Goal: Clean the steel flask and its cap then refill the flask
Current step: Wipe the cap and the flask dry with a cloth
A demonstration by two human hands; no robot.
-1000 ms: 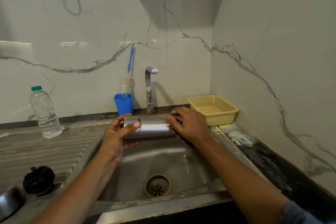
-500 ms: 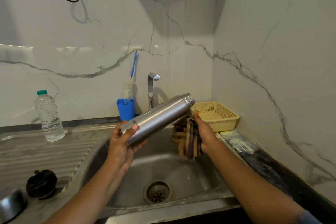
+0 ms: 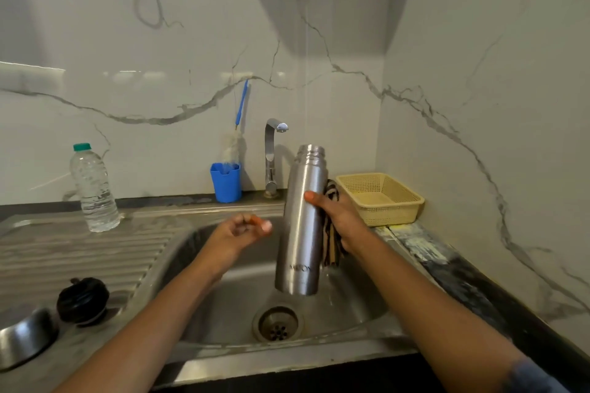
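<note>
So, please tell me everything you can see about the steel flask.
The steel flask is a tall, slim cylinder of brushed silver metal with a threaded neck and no cap on. Small lettering sits near its base. It is held nearly upright, mouth up, over the sink. The right hand grips its middle together with a striped cloth. The left hand is apart from it.

Steel flask (image 3: 301, 223) swung from tilted to upright, passed from left hand (image 3: 238, 233) to right hand (image 3: 340, 220); left now empty.

Flask (image 3: 301, 223) over sink (image 3: 223, 303), basket (image 3: 380, 198) right, bottle (image 3: 94, 188) left
</note>
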